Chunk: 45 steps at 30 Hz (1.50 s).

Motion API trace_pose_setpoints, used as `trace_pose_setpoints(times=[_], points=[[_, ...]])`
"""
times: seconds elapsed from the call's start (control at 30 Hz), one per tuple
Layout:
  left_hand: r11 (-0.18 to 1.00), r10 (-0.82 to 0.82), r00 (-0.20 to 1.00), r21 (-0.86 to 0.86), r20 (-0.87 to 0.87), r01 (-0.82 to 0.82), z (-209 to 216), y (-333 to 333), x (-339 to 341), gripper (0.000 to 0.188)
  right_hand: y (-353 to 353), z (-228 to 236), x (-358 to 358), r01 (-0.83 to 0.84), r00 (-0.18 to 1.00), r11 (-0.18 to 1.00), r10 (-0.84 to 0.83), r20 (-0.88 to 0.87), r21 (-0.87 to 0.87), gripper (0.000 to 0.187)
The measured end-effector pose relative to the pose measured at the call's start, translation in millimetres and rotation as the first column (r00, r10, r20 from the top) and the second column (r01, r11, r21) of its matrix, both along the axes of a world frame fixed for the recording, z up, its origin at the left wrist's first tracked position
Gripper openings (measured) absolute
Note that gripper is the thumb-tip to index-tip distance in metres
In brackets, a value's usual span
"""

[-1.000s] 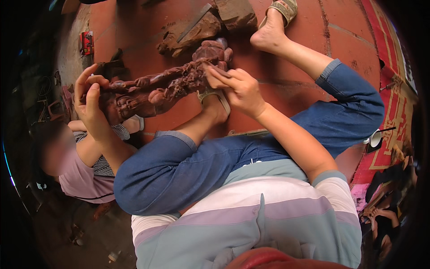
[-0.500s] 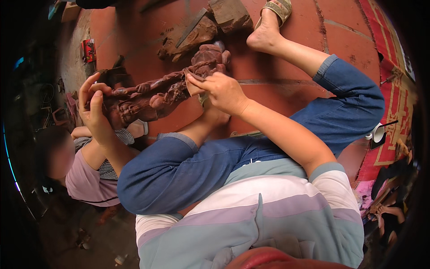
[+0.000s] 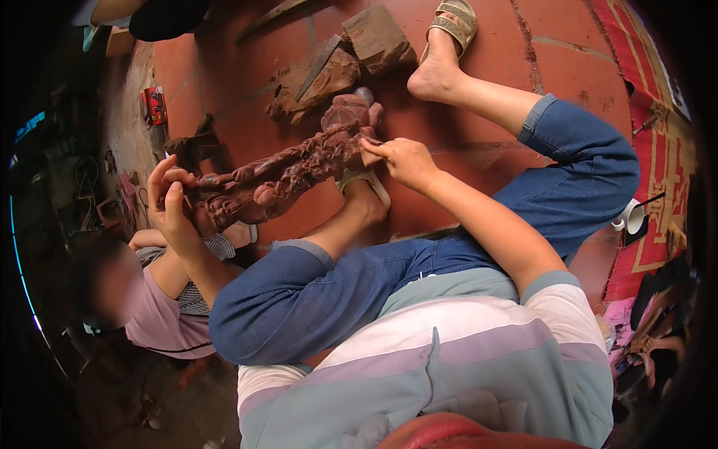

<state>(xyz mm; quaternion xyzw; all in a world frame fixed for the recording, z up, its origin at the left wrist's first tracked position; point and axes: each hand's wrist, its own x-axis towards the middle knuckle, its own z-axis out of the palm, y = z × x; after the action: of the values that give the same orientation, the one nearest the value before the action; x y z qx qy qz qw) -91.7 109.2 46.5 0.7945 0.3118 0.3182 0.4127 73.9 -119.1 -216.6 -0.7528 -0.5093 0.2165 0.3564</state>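
A long reddish-brown wood carving (image 3: 288,170), deeply cut with knotted, rounded forms, slants across in front of my legs. My left hand (image 3: 172,200) grips its left end, with the thumb on the near side and the fingers curled at the far side. At the carving's right part, my right hand (image 3: 410,163) pinches a small folded piece of brown sandpaper (image 3: 370,156) against the surface. The fingertips hide some of the sandpaper. The carving's far right end rests near a rough wood chunk (image 3: 314,84).
A flat metal file (image 3: 318,67) lies on the rough chunk, beside a squared wood block (image 3: 379,39). Red tiles (image 3: 479,168) cover the floor. At left sits another person (image 3: 166,318); a red box (image 3: 155,105) lies beyond. A white mug (image 3: 633,217) stands by a red patterned mat (image 3: 622,273).
My right hand has slid the sandpaper rightward along the carving, baring its middle part. My left hand still holds the left end. The whole view has shifted slightly.
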Motion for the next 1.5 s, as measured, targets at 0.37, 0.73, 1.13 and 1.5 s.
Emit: trace_pose_setpoints(times=[0.37,0.73,1.13,1.5], points=[[1.000,0.018,0.999,0.020,-0.032,-0.017,2,-3,3,0.033,0,-16,13,0.076,0.979,0.997,-0.068,-0.195,0.033,0.048],[1.000,0.030,0.996,0.008,-0.090,-0.029,1,-5,12,0.035,1,0,12,0.180,0.974,0.953,-0.140,-0.176,0.242,0.050],[0.997,0.035,0.999,-0.064,-0.008,-0.036,2,-10,4,0.032,22,19,0,0.100,0.979,0.973,-0.059,-0.195,0.208,0.052],[0.998,0.008,1.000,-0.055,0.005,-0.008,3,-5,11,0.034,21,9,7,0.104,0.982,0.973,-0.067,-0.177,0.207,0.041]])
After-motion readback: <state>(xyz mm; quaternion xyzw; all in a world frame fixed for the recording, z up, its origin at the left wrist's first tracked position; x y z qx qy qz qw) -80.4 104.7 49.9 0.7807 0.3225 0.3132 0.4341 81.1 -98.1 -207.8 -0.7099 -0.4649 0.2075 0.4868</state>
